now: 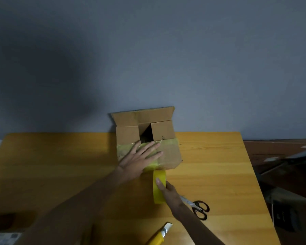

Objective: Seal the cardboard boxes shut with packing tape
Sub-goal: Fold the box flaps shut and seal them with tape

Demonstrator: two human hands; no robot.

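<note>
Centrally, the left hand (140,158) lies flat with its fingers straight and spread, pressing on the near top flap of the brown cardboard box (168,152). That flap is folded down and carries strips of glossy yellowish tape. The right hand (168,191) grips the roll of yellow packing tape (158,195), thumb laid along the roll's outer face and fingers curled behind it. The roll stands on edge just in front of the box's near wall, and its far end meets the wall's lower edge.

The box sits at the middle of the far edge of the yellow-toned wooden bench (210,174). Its far flap stands up, its two side flaps are folded inward, and a dark gap shows between them.

A pair of steel scissors with dark handles (198,208) lies just right of the right wrist. A yellow-handled utility knife (159,236) lies at the bench's near edge, between the two forearms.
</note>
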